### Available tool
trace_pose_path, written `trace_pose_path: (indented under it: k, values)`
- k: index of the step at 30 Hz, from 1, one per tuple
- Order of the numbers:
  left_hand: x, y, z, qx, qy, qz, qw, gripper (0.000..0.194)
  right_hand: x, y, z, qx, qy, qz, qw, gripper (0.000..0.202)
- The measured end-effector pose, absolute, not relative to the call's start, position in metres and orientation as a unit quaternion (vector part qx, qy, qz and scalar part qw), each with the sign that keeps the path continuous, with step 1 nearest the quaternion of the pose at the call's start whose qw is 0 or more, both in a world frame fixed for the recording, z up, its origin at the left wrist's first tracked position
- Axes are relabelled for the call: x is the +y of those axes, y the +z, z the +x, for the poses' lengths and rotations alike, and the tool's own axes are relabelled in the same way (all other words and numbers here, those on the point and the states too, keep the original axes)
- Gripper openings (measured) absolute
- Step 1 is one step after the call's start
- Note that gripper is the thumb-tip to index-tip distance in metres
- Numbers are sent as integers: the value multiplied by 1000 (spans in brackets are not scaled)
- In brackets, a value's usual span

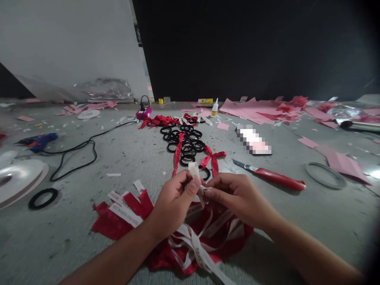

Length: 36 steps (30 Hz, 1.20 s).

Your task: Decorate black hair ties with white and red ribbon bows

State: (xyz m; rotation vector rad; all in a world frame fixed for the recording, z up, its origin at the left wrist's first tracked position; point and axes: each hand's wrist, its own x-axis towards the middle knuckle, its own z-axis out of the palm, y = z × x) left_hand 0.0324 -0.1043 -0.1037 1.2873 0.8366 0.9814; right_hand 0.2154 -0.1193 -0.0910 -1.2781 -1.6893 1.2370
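Observation:
Between my two hands is a white ribbon [194, 171], its short end standing up past my left thumb. My left hand [178, 198] pinches it between thumb and fingers. Just to the right, my right hand [234, 194] pinches a twisted part of the same ribbon, close to a small knot or loop. Below both hands lies a pile of red ribbon strips [160, 253] mixed with printed white ribbons [190, 241]. Just beyond my hands are a black ring [205, 173], a red bow [213, 155] and a red ribbon strip [177, 154].
Several black rings [187, 148] lie ahead, with red bows [160, 120] behind them. To the right are a red-handled knife [279, 179], a blurred-out phone-like slab [254, 140] and a grey ring [325, 175]. A blue glue gun [40, 141] and a ribbon spool [20, 180] lie left.

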Motion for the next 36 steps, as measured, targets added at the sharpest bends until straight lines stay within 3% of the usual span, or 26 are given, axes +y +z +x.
trace_pose_path:
  k: [5, 15, 19, 24, 28, 33, 36]
  values:
    - [-105, -108, 31, 381, 434, 504, 642, 23, -123, -91, 207, -655, 428, -517, 347, 23]
    - [-93, -109, 32, 366, 539, 425, 629, 14, -129, -90, 206, -598, 521, -480, 375, 30]
    - [-94, -110, 29, 370, 477, 522, 602, 22, -129, -94, 208, -589, 516, -480, 395, 29]
    - [-97, -111, 29, 408, 394, 625, 535, 36, -124, -96, 208, -645, 424, -485, 411, 28]
    - [-100, -106, 29, 365, 345, 700, 507, 34, -120, -100, 205, -663, 463, -453, 374, 29]
    - [-107, -106, 29, 356, 276, 756, 475, 52, -121, -104, 200, -666, 440, -460, 389, 26]
    - [-109, -108, 29, 386, 252, 782, 419, 50, -120, -107, 200, -623, 430, -498, 423, 29]
